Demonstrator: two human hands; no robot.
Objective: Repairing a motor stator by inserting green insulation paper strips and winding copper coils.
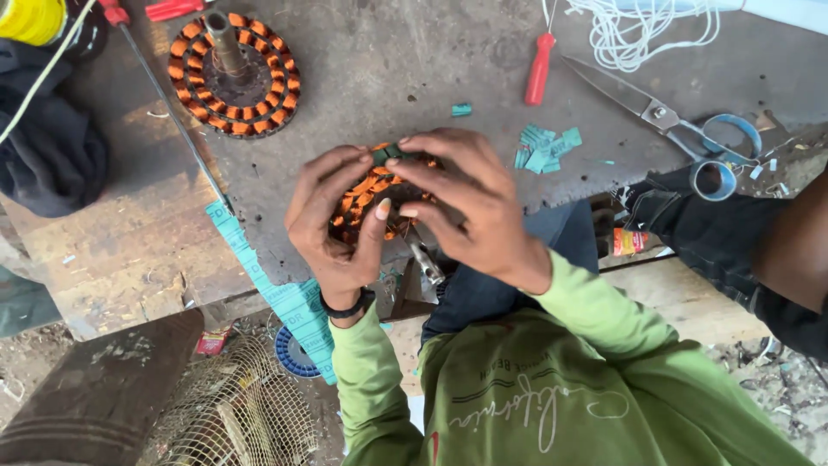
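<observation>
— At the near edge of the workbench, what has the person got there?

— A wound stator, the ring of copper-orange coils. It sits between both hands, right at the bench edge above the lap. The left hand cups it from the left side, fingers curled over the rim and the thumb up against the coils, so it is gripping the ring.

— And the other one?

— The right hand lies over the top of the ring from the right. Its fingertips pinch a small green slip at the far rim of the coils. Most of the ring is hidden under the two hands; only the middle shows.

— Anything else on the bench?

— A second stator with a shaft standing in it, near the far left corner, well apart from the hands. A red-handled screwdriver lies towards the far edge, big scissors to the right, and a little heap of green paper pieces just beside the right hand. White cord is bunched at the far edge. A long teal strip hangs off the near edge by the left wrist.
</observation>
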